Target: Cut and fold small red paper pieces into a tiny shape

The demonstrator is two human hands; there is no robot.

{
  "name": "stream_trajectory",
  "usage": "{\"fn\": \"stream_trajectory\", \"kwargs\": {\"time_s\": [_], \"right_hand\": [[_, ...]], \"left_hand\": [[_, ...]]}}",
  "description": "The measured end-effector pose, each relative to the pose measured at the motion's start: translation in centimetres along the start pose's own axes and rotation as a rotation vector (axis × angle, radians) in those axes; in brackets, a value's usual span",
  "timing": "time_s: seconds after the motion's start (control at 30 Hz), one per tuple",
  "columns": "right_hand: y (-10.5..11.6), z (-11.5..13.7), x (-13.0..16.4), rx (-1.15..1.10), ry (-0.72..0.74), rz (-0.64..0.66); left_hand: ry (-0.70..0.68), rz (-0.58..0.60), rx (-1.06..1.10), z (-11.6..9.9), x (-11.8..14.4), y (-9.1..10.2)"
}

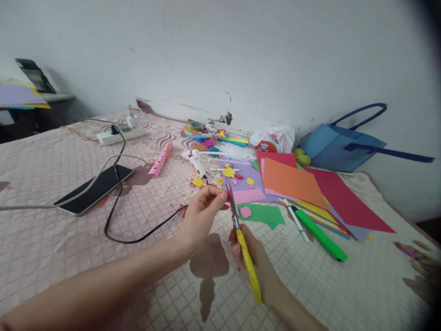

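My left hand (206, 212) pinches a small red piece of paper (228, 196) between thumb and fingers. My right hand (251, 253) is wrapped round the yellow handles of a pair of scissors (245, 248). The blades point away from me and meet the red piece at its edge; they look slightly apart. Just beyond lie yellow paper cut-outs (228, 172) on a purple sheet (255, 176). To the right of the blades, a pink cut-out (245, 212) rests on a green sheet (267, 214).
A white glue gun (195, 163) lies behind my left hand, its black cord (138, 240) looping left. Further left are a tablet-like black device (94, 188) and a power strip (120, 135). Coloured sheets (292, 181), a green marker (322, 236) and a blue bag (341, 147) sit right.
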State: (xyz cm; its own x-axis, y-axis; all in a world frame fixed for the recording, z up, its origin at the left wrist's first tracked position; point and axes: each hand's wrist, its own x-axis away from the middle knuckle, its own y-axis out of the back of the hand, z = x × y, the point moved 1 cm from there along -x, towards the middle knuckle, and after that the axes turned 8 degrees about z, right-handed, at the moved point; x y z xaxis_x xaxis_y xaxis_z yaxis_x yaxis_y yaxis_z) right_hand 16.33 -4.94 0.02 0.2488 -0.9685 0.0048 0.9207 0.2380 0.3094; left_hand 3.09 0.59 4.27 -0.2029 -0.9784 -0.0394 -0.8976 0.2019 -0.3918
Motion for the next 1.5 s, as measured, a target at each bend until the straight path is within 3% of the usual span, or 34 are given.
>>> {"fn": "stream_trajectory", "kwargs": {"time_s": [0.63, 1.13, 1.5], "right_hand": [[-0.7, 1.6, -0.1, -0.131, -0.097, 0.012], [-0.3, 1.4, 0.0, -0.203, -0.126, 0.017], [0.8, 1.1, 0.1, -0.017, -0.076, 0.081]], "left_hand": [[0.012, -0.022, 0.017, 0.0, 0.3, -0.2], [-0.080, 0.069, -0.053, 0.1, -0.2, 0.8], [-0.049, 0.121, -0.130, -1.2, -0.9, 1.2]]}}
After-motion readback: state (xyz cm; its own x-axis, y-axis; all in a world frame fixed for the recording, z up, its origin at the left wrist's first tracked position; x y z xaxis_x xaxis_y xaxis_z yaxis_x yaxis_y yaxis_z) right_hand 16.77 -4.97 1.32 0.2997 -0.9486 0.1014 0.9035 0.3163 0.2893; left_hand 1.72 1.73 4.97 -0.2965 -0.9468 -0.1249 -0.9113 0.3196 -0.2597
